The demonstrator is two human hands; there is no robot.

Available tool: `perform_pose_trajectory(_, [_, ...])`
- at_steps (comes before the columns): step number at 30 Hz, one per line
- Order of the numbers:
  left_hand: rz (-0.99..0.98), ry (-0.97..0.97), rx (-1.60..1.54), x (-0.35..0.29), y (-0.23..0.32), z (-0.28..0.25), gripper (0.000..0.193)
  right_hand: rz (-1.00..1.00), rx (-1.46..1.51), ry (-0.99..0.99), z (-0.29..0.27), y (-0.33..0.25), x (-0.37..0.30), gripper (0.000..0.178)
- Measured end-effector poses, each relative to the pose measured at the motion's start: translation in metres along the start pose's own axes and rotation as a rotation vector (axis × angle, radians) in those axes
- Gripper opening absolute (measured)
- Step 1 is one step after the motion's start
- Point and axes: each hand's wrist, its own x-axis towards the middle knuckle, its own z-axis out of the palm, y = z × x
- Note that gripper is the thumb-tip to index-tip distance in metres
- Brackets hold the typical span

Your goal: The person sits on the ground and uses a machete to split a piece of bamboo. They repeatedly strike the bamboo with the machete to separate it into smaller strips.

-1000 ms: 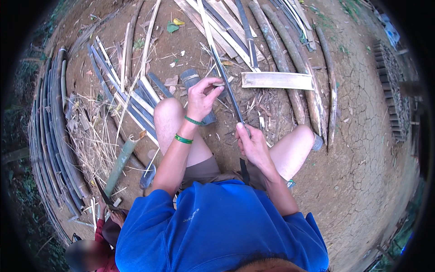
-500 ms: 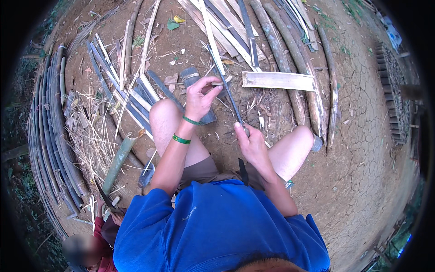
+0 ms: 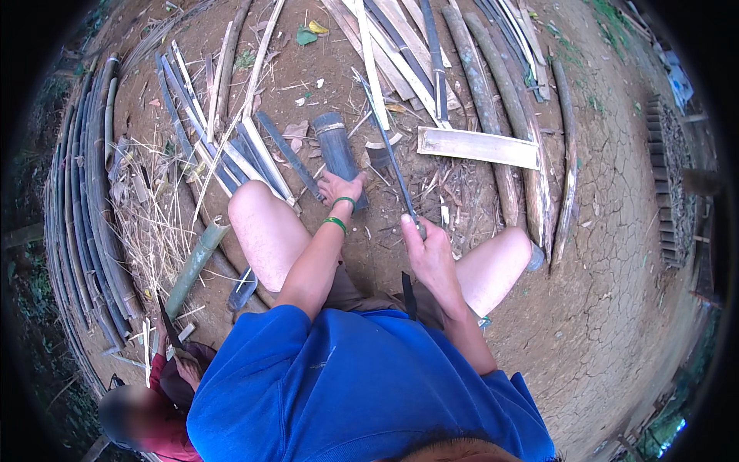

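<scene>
My right hand (image 3: pixel 429 245) is closed around the handle of a long knife (image 3: pixel 397 171), its dark blade pointing up and away to the left. My left hand (image 3: pixel 341 189) reaches down between my knees, its fingers apart at the near end of a short, dark bamboo section (image 3: pixel 335 143). The fingertips are beside the end of a dark bamboo slat (image 3: pixel 289 154); whether they touch it I cannot tell. Just left of the blade is a small curved bamboo piece (image 3: pixel 379 154), dark with a pale edge. Farther right, a wide pale split bamboo piece (image 3: pixel 479 148) lies across the poles.
Long poles (image 3: pixel 481 77) and pale split strips (image 3: pixel 371 61) lie ahead. More slats (image 3: pixel 258 158) are by my left knee. Dark bamboo poles (image 3: pixel 98 200) line the left. At lower left, another person (image 3: pixel 173 377) sits with a blade near a green bamboo tube (image 3: pixel 198 269).
My left hand has let go of the small curved bamboo piece by the blade and moved down toward me, to the bamboo section's near end. My right hand keeps hold of the knife.
</scene>
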Motion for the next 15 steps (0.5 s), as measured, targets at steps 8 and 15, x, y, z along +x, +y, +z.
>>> perform_pose_trajectory(8, [-0.111, -0.12, 0.152, 0.025, -0.031, 0.046, 0.141, 0.027, -0.003, -0.033, -0.006, -0.005, -0.002, 0.053])
perform_pose_trajectory(15, [0.051, -0.489, -0.535, 0.06, -0.016, -0.042, 0.105, -0.001, -0.023, -0.037, -0.01, -0.006, 0.003, 0.058])
